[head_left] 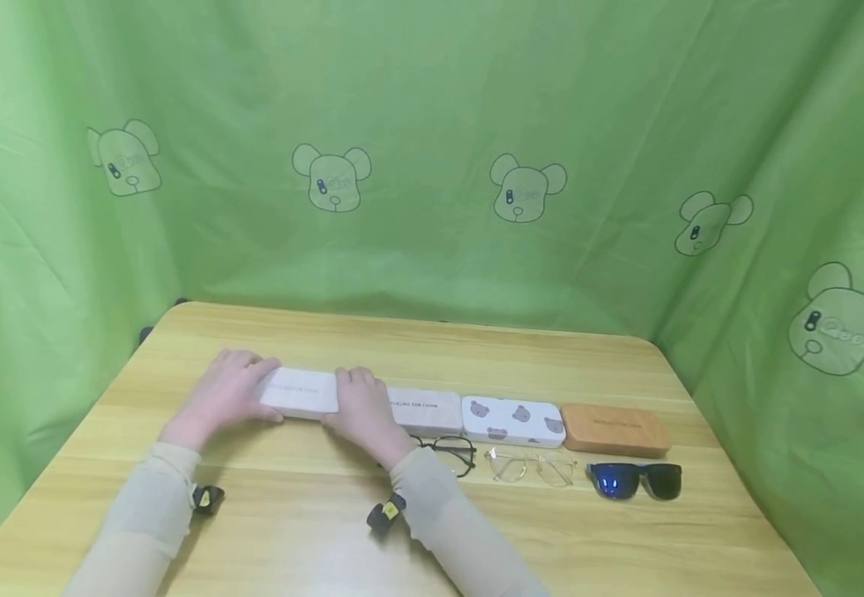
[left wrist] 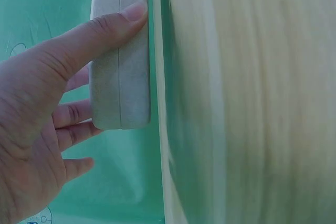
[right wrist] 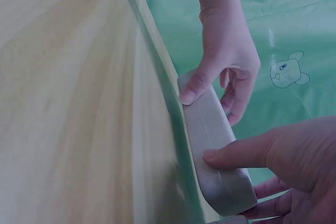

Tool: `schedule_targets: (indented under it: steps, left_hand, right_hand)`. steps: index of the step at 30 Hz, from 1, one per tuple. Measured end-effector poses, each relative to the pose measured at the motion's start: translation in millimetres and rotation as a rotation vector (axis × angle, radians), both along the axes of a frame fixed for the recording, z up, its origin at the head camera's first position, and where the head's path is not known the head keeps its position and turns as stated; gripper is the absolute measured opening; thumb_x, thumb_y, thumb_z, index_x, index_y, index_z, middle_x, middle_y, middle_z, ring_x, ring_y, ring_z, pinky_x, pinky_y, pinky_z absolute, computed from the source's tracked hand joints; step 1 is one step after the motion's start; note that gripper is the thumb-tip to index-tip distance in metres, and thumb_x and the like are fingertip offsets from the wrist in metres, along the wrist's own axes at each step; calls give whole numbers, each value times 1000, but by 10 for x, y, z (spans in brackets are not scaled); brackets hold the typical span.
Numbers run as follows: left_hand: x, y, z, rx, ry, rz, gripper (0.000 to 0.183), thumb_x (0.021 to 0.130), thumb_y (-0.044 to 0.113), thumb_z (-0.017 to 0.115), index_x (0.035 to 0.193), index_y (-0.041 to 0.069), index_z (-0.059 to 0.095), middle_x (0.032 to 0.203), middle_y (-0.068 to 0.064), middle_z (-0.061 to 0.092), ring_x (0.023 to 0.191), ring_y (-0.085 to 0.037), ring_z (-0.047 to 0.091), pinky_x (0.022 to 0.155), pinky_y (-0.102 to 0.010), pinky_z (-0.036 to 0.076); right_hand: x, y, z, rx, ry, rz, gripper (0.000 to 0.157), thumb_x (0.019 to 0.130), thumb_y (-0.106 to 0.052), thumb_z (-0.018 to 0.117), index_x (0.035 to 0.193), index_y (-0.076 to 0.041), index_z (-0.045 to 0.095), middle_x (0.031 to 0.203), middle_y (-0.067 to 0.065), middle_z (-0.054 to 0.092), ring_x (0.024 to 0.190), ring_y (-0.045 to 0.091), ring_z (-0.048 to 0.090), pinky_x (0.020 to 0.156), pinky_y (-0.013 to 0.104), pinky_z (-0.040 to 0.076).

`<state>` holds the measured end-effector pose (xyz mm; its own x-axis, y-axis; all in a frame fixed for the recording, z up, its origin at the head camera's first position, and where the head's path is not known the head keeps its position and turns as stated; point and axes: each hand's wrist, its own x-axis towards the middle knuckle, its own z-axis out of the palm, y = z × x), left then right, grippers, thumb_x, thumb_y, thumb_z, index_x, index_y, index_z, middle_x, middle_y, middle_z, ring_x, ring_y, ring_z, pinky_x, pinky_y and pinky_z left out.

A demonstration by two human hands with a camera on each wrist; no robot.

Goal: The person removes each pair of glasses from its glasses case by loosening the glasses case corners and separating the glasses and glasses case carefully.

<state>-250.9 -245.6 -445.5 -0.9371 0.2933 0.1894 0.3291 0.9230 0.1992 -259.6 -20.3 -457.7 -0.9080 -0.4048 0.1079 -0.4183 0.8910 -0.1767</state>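
A pale glasses case with faint lettering lies lengthwise between both hands on the left half of the table. My left hand grips its left end, thumb on the near side and fingers behind, as the left wrist view shows on the case. At the right end, my right hand holds the case with the thumb on its near side; the right wrist view shows both thumbs on the case. Black-framed glasses sit partly hidden behind the right wrist.
To the right stand a similar lettered case, a white bear-print case and a tan case in a row. Thin-framed glasses and dark sunglasses lie before them. A green curtain surrounds the wooden table.
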Motion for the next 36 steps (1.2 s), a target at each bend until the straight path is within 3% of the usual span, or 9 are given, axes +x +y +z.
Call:
schedule_targets:
  steps: [9,19,36]
  left_hand:
    - [19,72,-4,-32,-64,12,91,60,51,86,134,6,56,129,-24,59,123,-44,50,114,-71,15]
    - [41,143,-4,-55,-69,13,90,60,51,86,133,7,57,129,-22,60,124,-44,51,113,-73,14]
    - [70,237,-17,-84,-56,39,91,59,51,86,132,7,56,130,-22,60,123,-45,51,110,-76,17]
  right_hand:
    - [-34,70,54,6,-78,3,78,72,-49,81,133,-8,53,124,7,64,120,24,56,106,42,46]
    - [-63,134,65,-7,-100,16,75,68,-51,83,125,-9,57,116,4,66,111,22,58,101,40,48]
    - [-92,180,94,-37,-191,6,78,65,-44,87,126,-8,54,119,8,65,108,24,59,99,37,50]
